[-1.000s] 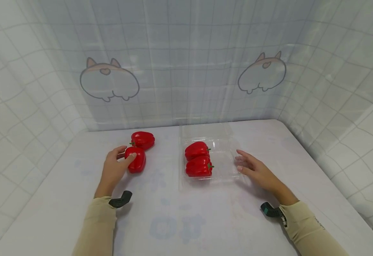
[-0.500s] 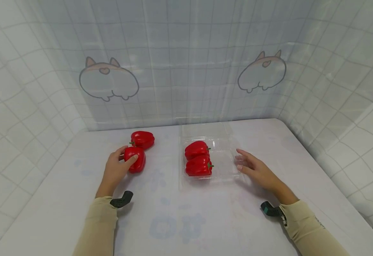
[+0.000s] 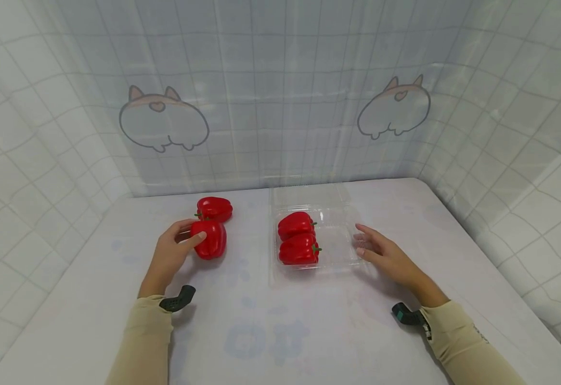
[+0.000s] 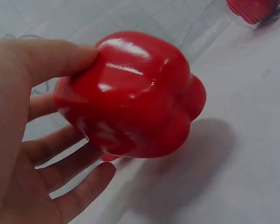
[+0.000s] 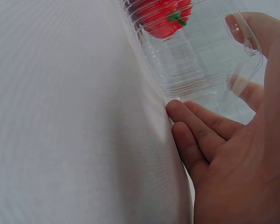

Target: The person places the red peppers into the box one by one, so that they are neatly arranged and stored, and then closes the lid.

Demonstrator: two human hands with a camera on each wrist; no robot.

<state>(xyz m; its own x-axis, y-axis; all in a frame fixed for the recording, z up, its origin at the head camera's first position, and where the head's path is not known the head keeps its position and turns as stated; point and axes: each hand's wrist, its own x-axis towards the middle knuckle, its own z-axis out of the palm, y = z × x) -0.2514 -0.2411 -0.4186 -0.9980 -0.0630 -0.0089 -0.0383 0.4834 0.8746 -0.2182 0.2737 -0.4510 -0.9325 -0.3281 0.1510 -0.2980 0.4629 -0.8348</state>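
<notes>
My left hand (image 3: 170, 252) grips a glossy red bell pepper (image 3: 213, 240), thumb on its near side and fingers behind. In the left wrist view, the bell pepper (image 4: 135, 93) shows its lobed bottom and casts a shadow on the tabletop. Just behind it lies another red bell pepper (image 3: 214, 207). Two more, a rear pepper (image 3: 296, 225) and a front pepper (image 3: 300, 249), fill the left side of an open clear plastic clamshell box (image 3: 335, 248). At the box's right edge is my right hand (image 3: 388, 259), its fingers relaxed and touching the rim and side.
The box's clear lid (image 3: 309, 196) lies folded back behind it. A white patterned cloth (image 3: 261, 321) covers the table. Gridded curtains (image 3: 280, 107) close off the back and both sides. Each wrist carries a dark camera mount (image 3: 178, 299).
The bell pepper in my left hand has shifted slightly right and turned, so its green stem shows at the back. My right hand and the box have stayed put.
</notes>
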